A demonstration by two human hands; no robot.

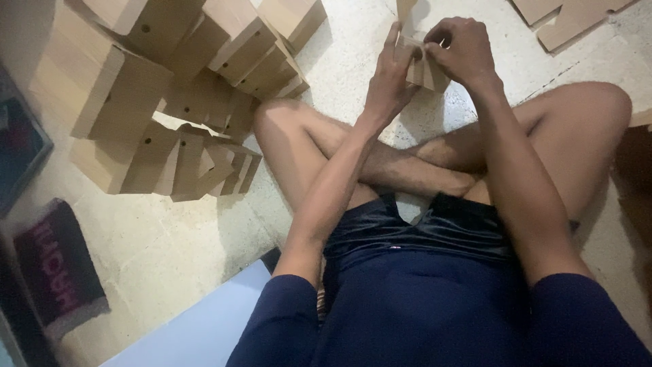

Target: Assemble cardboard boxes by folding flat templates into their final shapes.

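I sit cross-legged on a pale floor and hold a small brown cardboard box (426, 71) out in front of my knees. My left hand (392, 71) presses against the box's left side with fingers pointing up. My right hand (460, 49) curls over its top, fingertips pinching a flap. Most of the box is hidden behind my fingers.
A heap of folded cardboard boxes (170, 95) lies on the floor at my left. Flat cardboard sheets (570, 20) lie at the top right. A dark mat (58, 268) and a light blue surface (204, 326) are at the lower left.
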